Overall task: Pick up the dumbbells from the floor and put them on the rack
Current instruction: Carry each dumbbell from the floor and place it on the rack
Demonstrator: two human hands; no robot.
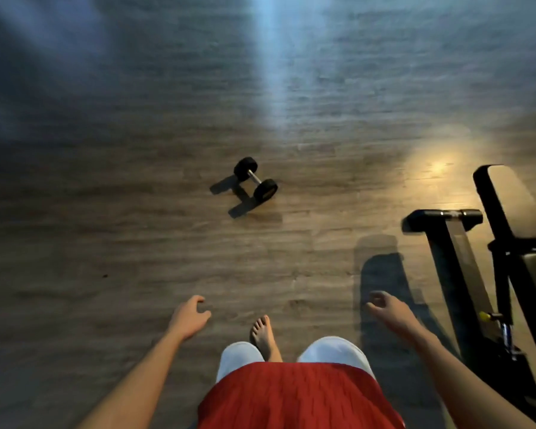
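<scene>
Where the wooden plank floor (pixel 112 230) stretches ahead of the person, one dumbbell (pixel 255 183) lies on it at mid distance, slightly left of centre. It has two black round heads and a metal handle and lies diagonally, the far head to the left and the near head to the right. Its shadow falls toward the near left.

At the right edge stands a piece of gym equipment (pixel 455 261) with a black frame, a crossbar foot and pale padding. A yellow knob (pixel 485 316) sits low on the frame.

Only floor boards show between the hands and the dumbbell. One bare foot (pixel 263 332) is planted on the floor between the two arms, above a red top (pixel 294 397).

The left hand (pixel 189 315) is held out over the near floor, its fingers (pixel 198 300) loosely curled and holding nothing. The right hand (pixel 387 308) is likewise extended, just left of the equipment frame. Its fingers (pixel 373 306) are relaxed and lightly bent, gripping nothing. Both hands are well apart from the dumbbell.
</scene>
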